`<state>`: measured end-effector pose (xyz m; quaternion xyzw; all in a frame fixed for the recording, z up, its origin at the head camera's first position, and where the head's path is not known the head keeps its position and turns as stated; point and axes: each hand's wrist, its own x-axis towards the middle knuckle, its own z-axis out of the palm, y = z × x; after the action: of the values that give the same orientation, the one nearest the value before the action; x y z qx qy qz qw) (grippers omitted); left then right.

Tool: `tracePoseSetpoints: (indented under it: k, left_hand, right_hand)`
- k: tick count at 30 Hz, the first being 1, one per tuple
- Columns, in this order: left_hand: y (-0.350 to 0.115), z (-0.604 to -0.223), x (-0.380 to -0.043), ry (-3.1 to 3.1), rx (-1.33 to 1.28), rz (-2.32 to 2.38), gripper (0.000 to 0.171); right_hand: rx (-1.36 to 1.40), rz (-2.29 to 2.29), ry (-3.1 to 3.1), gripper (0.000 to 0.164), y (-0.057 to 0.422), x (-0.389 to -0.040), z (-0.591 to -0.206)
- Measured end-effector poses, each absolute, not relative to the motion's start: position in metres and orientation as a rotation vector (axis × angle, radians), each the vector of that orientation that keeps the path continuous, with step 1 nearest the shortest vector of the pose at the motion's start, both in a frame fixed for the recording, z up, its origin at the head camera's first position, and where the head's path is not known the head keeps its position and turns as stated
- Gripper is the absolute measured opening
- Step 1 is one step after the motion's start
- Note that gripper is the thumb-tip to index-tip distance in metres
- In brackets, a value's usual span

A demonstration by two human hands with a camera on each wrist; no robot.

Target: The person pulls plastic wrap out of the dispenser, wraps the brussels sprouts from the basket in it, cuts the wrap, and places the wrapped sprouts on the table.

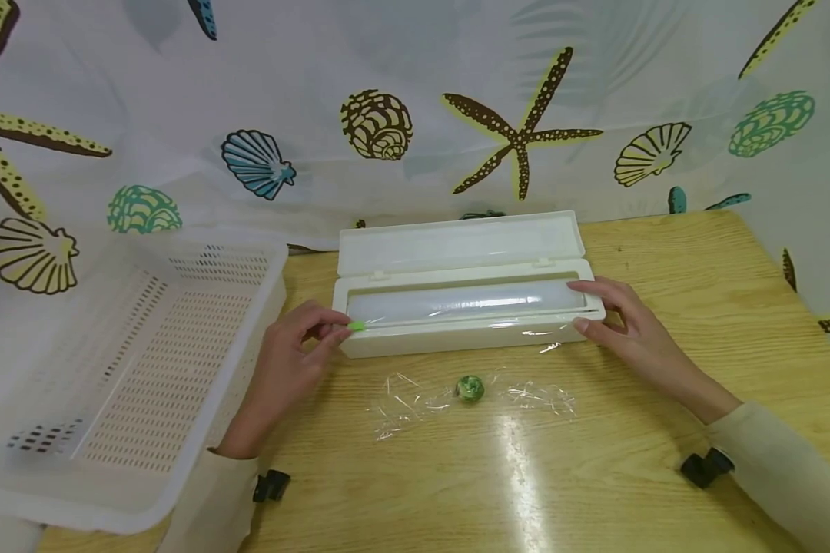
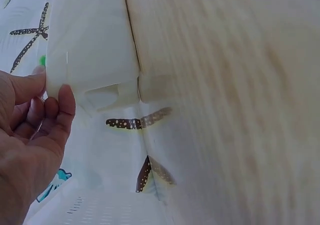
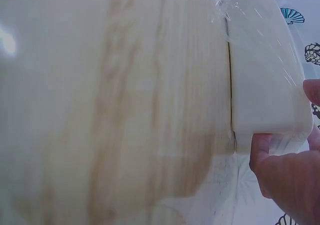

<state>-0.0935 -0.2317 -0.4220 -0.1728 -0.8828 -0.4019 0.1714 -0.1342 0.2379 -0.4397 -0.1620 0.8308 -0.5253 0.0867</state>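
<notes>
A white cling film dispenser (image 1: 456,338) lies across the table with its lid (image 1: 459,242) tipped back, showing the film roll (image 1: 463,301) inside. My left hand (image 1: 296,357) pinches the small green slide cutter (image 1: 356,326) at the box's left end; some of its fingers touch the end wall in the left wrist view. At the opposite end, my right hand (image 1: 629,330) grips the box, thumb at the front corner and index finger over the top. Clear film (image 1: 542,395) hangs over the front onto the table. A round green foil-wrapped ball (image 1: 469,389) sits among the film.
To the left stands a white perforated plastic basket (image 1: 249,361), close to my left forearm. A curtain (image 1: 415,115) printed with shells and starfish hangs behind the wooden table (image 1: 415,491).
</notes>
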Motion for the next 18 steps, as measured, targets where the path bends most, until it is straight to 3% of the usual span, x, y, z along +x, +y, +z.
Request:
tracePoseSetpoints:
  k: [18]
  left_hand:
    - [-0.242, -0.4233, -0.0882, -2.481, -0.398, -1.257, 0.016]
  right_hand:
    - [-0.501, -1.576, 2.471, 0.054, 0.2387, -0.1347, -0.4403]
